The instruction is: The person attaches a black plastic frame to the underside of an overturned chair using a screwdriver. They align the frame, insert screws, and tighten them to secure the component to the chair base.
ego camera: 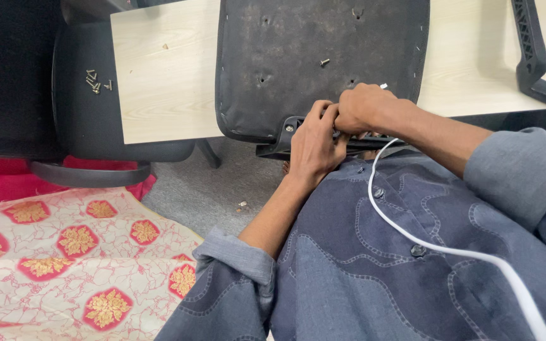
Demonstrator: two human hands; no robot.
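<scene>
A: Where does the work lie relative to the hands?

B: The black bracket (323, 140) sits directly under both hands, at the near edge of the upturned seat base (298, 57), which extends away from them across the counter (159, 82). The bracket's long axis runs side to side, across the person's front.

A: Which hand is nearer?

B: Both touch it. The left hand (313, 142) is curled over the bracket's left part, fingers bent down. The right hand (364, 108), just beyond and touching the left, is clenched as if pinching something small; what it holds is hidden.

A: Anything else close?

B: Loose screws (95, 80) lie well to the left.
</scene>
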